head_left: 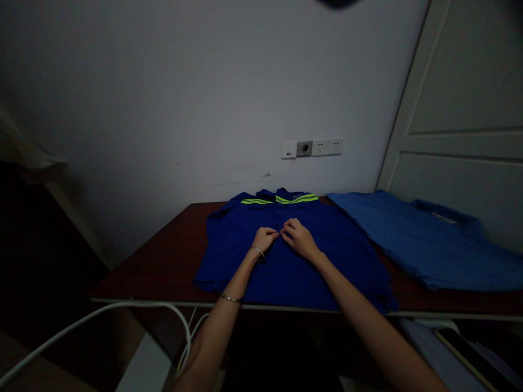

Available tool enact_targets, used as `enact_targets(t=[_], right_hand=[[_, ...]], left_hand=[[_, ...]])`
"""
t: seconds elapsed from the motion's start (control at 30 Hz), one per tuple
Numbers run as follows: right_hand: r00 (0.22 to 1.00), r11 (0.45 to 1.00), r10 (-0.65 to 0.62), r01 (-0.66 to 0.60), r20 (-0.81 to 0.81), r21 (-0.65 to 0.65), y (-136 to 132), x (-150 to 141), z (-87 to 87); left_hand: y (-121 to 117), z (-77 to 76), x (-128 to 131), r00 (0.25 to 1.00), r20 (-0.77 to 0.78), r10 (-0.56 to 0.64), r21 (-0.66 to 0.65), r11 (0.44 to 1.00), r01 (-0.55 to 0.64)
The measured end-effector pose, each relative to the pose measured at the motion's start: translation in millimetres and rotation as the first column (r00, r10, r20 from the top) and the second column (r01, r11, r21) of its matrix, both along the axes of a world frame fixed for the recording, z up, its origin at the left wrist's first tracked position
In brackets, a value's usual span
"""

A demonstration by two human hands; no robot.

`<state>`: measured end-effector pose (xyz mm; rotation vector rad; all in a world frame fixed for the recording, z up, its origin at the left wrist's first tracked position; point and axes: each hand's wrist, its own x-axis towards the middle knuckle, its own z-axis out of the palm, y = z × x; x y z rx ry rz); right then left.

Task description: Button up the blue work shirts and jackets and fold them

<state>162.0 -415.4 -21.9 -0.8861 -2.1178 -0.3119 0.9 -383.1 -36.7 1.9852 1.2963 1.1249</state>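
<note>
A dark blue work jacket point(327, 239) lies spread out, front side up, with its collar toward the wall and yellow-green reflective bands across the chest. My left hand point(265, 239), with bracelets on the wrist and forearm, pinches the jacket's front edge near the middle. Right beside it, my right hand point(298, 237) has its fingers closed on the opposite side of the same front opening. The fingertips of both hands nearly meet. Whatever small fastening lies between them is too small to make out.
The jacket rests on a reddish-brown table point(163, 261) against the wall. A lighter blue garment point(412, 239) lies at the right. Wall sockets point(327, 147) sit above the table. A white cable point(122, 305) loops at the front left. A phone-like object point(469, 354) is at lower right.
</note>
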Motion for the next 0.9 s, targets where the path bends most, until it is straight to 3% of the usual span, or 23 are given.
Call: enact_targets(t=[0.1,0.3,0.5,0.9], right_hand=[[1.000,1.000,0.006,-0.006,0.003,0.006,1,-1,-0.5],[0.961,0.984,0.005,-0.054,-0.277,-0.169,22,4,-13.2],[0.965,0.944,0.019,-0.104,-0.261,-0.314,31,8,-17.9],[0.960,0.961,0.041,-0.114,-0.278,-0.252,27,6,-19.8]], left_hand=[[-1,0.2,1,0.999,0.031,0.005,-0.047,0.999,-0.003],[0,-0.8,-2,0.999,0.042,-0.023,0.060,0.998,0.020],[1,-1.7,-4,1.000,-0.015,-0.028,0.113,0.993,0.029],[0,-1.6,-3,0.999,-0.017,-0.038,0.060,0.997,0.039]])
